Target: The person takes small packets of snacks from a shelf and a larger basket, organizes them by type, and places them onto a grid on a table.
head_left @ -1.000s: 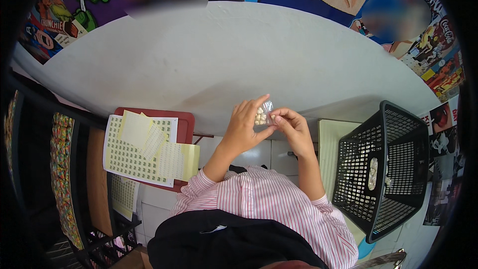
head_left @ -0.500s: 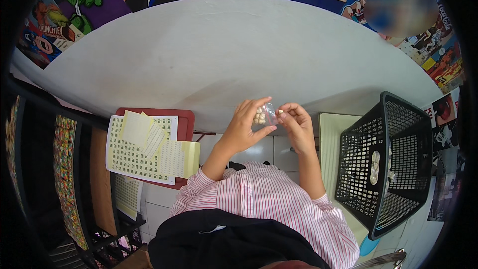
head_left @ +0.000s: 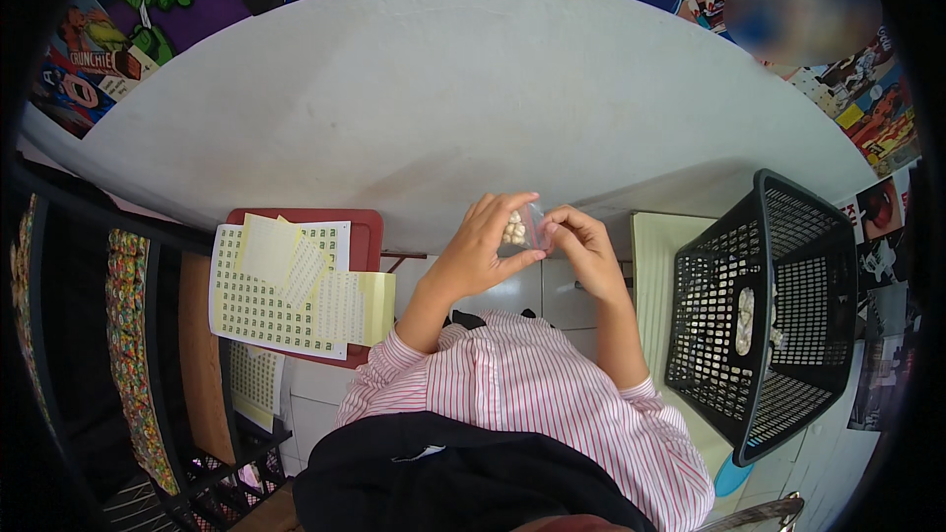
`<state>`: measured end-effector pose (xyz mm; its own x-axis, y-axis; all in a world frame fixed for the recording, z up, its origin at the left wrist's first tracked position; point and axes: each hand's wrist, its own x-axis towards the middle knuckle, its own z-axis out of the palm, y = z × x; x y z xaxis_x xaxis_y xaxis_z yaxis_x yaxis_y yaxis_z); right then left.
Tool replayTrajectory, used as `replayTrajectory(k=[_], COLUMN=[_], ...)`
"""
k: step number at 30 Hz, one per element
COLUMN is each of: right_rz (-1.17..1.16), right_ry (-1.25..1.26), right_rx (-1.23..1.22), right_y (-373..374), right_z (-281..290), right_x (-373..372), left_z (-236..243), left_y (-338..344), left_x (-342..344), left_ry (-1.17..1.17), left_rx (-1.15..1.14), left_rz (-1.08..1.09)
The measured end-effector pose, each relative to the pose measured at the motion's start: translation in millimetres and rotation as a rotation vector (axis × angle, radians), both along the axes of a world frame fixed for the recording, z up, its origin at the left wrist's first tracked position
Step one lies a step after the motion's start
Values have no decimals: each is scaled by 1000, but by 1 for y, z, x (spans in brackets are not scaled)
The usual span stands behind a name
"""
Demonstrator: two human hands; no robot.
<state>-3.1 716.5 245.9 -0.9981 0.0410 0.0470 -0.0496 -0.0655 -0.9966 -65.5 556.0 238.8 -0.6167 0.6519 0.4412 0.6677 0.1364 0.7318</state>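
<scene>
My left hand [head_left: 481, 248] holds a small clear zip bag [head_left: 532, 225] between thumb and fingers. Inside the bag lie several cream-coloured rounded pieces [head_left: 513, 230], bunched on the side nearer my left palm. The bag's reddish zip edge faces right. At that edge my right hand [head_left: 583, 248] has its thumb and fingertips pinched together, touching the bag's mouth. Whatever is between those fingertips is hidden.
On the left, printed label sheets [head_left: 276, 286] lie on a red stool [head_left: 367, 236], beside a rack with packs of colourful pieces [head_left: 128, 355]. A black plastic basket [head_left: 759, 335] on the right holds bagged pale pieces. A white wall [head_left: 473, 89] stands ahead.
My right fingertips, which held a small whitish piece just right of the bag, have moved left against its mouth. That piece no longer shows. My left hand keeps its hold.
</scene>
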Motion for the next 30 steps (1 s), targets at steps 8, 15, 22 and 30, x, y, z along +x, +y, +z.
replayTrajectory(k=[8, 15, 22, 30], right_rz=[89, 94, -171, -293], right_ry=[-62, -101, 105, 203], right_rx=[-87, -152, 215, 497], right_y=[2, 7, -4, -4], right_z=[-11, -17, -17, -1], right_x=[-1, 0, 5, 12], left_z=[0, 2, -8, -20], left_y=[-1, 8, 22, 32], left_x=[2, 5, 16, 12], left_ry=[-58, 98, -701, -913], left_rx=[-72, 5, 287, 394], left_rz=[-42, 115, 8, -93])
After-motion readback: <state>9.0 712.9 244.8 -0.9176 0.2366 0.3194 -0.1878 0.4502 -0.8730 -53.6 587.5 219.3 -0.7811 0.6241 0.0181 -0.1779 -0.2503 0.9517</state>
